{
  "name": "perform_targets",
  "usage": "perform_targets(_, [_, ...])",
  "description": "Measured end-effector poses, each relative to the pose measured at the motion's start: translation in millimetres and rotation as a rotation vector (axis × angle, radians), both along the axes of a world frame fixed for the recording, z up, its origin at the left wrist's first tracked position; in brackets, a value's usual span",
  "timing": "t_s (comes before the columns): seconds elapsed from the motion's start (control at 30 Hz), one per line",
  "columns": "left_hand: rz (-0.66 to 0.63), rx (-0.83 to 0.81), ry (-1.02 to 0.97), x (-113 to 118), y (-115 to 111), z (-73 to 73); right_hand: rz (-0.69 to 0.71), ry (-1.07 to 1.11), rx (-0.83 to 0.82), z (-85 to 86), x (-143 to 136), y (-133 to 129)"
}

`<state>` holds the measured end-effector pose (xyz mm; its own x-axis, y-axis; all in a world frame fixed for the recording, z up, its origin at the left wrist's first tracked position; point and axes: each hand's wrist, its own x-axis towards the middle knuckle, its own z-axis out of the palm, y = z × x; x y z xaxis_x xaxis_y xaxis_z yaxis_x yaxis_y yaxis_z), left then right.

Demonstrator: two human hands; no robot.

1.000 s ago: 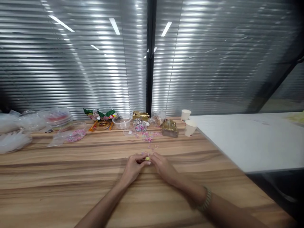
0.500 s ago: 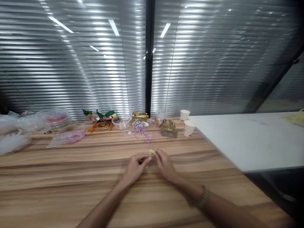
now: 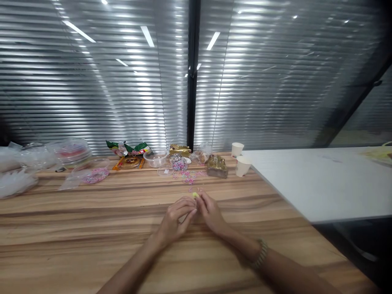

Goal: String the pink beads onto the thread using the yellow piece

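My left hand (image 3: pixel 177 217) is closed in a pinch, its fingertips meeting the tips of my right hand over the wooden table (image 3: pixel 101 241). Between them shows a small yellow-green piece (image 3: pixel 195 194), with a thin part below it too small to name. The fingers of my right hand (image 3: pixel 211 213) are pinched on the yellow-green piece. What exactly sits in the left fingertips is mostly hidden. Just beyond the fingers lie scattered small pink and pale pieces (image 3: pixel 188 178), and behind them a clear bag (image 3: pixel 178 163) of similar pieces.
Along the back stand a clear bowl (image 3: pixel 156 158), gold packages (image 3: pixel 217 166), green snack packets (image 3: pixel 128 148) and two paper cups (image 3: pixel 243 165). Farther left are a round clear container with pink pieces (image 3: pixel 95 174), stacked lids (image 3: pixel 72 153) and plastic bags (image 3: pixel 16 181). A white table (image 3: pixel 306 179) adjoins at right.
My left hand has turned slightly, and its fingertips have come closer to the right ones. The yellow-green piece now stands more upright. Things on the table stay put.
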<state>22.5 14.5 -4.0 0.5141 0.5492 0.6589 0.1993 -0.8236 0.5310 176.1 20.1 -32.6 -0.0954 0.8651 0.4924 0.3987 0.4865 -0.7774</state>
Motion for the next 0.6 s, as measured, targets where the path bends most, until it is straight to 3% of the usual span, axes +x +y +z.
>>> perform_targets(0.13, [0.081,-0.405,-0.057,2,3,1.9,-0.005,-0.017,0.062,3.7,-1,-4])
perform_targets(0.3, [-0.008,-0.789,-0.180,2,13,-7.0,0.043,-0.103,0.156,3.6,-1,-8])
perform_targets(0.43, [-0.032,-0.964,-0.242,0,15,-7.9,0.112,-0.177,0.271,1.4,0,-8])
perform_targets(0.6, [-0.017,-1.030,-0.193,-6,19,-4.4,0.167,-0.350,0.385,1.4,3,-5])
